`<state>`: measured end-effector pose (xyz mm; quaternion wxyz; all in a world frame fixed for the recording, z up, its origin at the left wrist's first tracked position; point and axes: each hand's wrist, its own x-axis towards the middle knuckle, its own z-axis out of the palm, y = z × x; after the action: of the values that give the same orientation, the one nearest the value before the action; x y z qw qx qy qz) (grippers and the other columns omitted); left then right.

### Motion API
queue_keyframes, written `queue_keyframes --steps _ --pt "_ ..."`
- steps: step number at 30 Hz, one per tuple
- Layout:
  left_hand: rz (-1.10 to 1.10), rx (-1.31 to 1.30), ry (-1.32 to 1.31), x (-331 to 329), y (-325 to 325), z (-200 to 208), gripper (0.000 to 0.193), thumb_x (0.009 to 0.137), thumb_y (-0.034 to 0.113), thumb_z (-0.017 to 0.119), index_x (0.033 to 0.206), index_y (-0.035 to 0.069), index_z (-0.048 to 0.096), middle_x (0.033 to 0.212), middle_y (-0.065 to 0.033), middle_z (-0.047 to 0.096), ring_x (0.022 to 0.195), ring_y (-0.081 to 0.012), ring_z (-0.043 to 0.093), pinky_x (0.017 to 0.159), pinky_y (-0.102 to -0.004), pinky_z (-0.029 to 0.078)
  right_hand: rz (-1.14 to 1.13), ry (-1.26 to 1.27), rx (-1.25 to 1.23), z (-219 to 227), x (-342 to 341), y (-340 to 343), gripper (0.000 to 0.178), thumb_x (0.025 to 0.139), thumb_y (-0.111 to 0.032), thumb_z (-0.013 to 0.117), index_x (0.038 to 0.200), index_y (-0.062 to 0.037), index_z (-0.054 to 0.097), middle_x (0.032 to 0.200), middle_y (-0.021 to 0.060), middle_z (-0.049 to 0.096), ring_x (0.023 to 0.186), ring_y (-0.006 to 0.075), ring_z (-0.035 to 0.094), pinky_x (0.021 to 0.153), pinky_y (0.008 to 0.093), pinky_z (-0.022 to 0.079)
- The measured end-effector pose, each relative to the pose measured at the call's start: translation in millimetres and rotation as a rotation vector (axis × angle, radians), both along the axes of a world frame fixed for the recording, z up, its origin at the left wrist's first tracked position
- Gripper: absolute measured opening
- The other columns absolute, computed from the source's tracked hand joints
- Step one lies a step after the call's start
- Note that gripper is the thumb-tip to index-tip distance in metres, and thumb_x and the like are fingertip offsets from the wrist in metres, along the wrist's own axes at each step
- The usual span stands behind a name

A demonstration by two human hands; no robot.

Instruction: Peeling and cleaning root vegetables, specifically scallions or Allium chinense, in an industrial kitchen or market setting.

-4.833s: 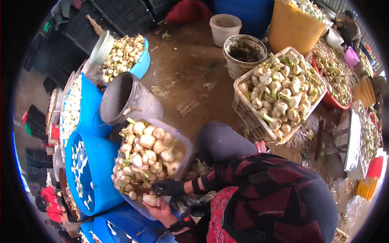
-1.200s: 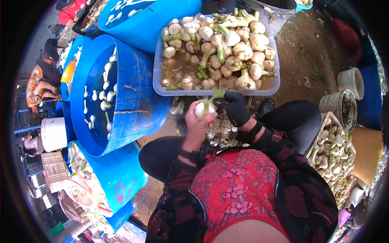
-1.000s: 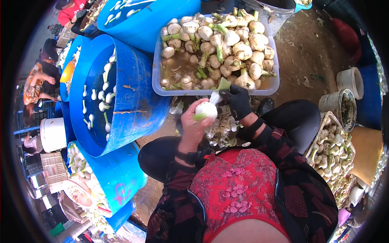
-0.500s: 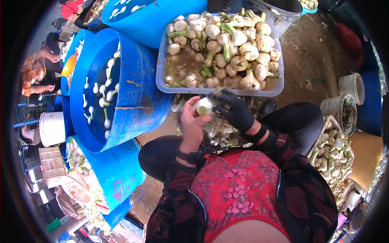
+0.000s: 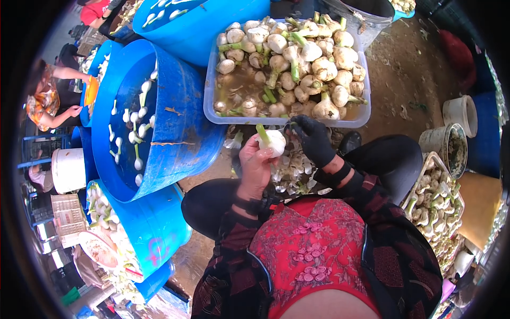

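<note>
My bare left hand (image 5: 256,166) is closed round a white garlic bulb (image 5: 274,142), whose short green stem points up and to the left. The bulb's surface looks clean and pale. Just to its right, my right hand (image 5: 316,144) in a black glove has its fingers curled together, apart from the bulb; what they hold, if anything, I cannot make out. Beyond both hands stands a clear plastic tub (image 5: 289,121) of muddy garlic bulbs (image 5: 325,69) with cut green stems, partly in brown water. White peelings (image 5: 295,173) lie below my hands.
At the left, a big blue tub (image 5: 180,127) has peeled bulbs floating in water, with another blue tub (image 5: 223,26) behind it. A crate of garlic (image 5: 433,202) and two dirty buckets (image 5: 445,146) stand at the right. Another person (image 5: 48,103) works at far left.
The garlic bulb has turned, so its green stem now points up. My right hand has drawn slightly away from it. At far left, the other person's arm has moved with an orange thing.
</note>
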<state>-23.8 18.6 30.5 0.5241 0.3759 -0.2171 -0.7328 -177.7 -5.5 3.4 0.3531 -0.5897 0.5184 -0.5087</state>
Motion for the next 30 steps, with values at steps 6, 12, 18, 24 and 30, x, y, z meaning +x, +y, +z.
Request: queue_keyframes --steps 6,12,18,24,30 --pt "0.119 -0.190 -0.448 -6 4 -9 0.049 0.066 0.005 0.067 0.110 0.001 0.044 0.090 -0.0054 0.057 0.071 -0.0088 0.055 0.055 -0.0181 0.044 0.113 0.293 -0.121 19 4 11 0.014 0.071 -0.009 0.062 0.084 -0.0034 0.062 0.074 0.0139 0.059 0.069 0.0333 0.057 0.060 0.0387 0.045" --pt "0.057 -0.124 -0.415 -2 4 -13 0.046 0.066 0.007 0.068 0.106 0.002 0.048 0.086 -0.0047 0.058 0.067 -0.0086 0.056 0.052 -0.0175 0.044 0.101 0.349 -0.144 13 5 10 0.010 0.070 -0.007 0.058 0.079 -0.0044 0.056 0.070 0.0146 0.056 0.065 0.0339 0.055 0.058 0.0412 0.043" --pt "-0.061 -0.015 -0.074 3 2 -10 0.054 0.062 0.016 0.064 0.112 0.000 0.047 0.091 -0.0097 0.059 0.066 -0.0158 0.059 0.045 -0.0226 0.046 0.033 0.407 -0.171 -3 0 0 0.011 0.071 -0.007 0.058 0.080 -0.0033 0.055 0.073 0.0167 0.056 0.069 0.0355 0.056 0.059 0.0421 0.043" --pt "-0.147 0.010 0.073 2 0 -5 0.054 0.064 0.014 0.064 0.113 0.001 0.046 0.092 -0.0106 0.058 0.067 -0.0174 0.058 0.045 -0.0228 0.043 0.101 -0.229 0.343 6 -9 -4 0.014 0.080 -0.013 0.058 0.083 0.0008 0.056 0.066 0.0078 0.056 0.056 0.0144 0.053 0.055 0.0278 0.042" --pt "-0.036 0.087 0.029 0 -2 -6 0.054 0.063 0.008 0.062 0.113 0.002 0.045 0.091 -0.0072 0.056 0.072 -0.0141 0.055 0.050 -0.0217 0.041 0.345 -0.196 0.112 14 -14 0 0.007 0.076 -0.003 0.061 0.082 -0.0026 0.057 0.071 0.0026 0.055 0.064 0.0166 0.054 0.057 0.0294 0.045"
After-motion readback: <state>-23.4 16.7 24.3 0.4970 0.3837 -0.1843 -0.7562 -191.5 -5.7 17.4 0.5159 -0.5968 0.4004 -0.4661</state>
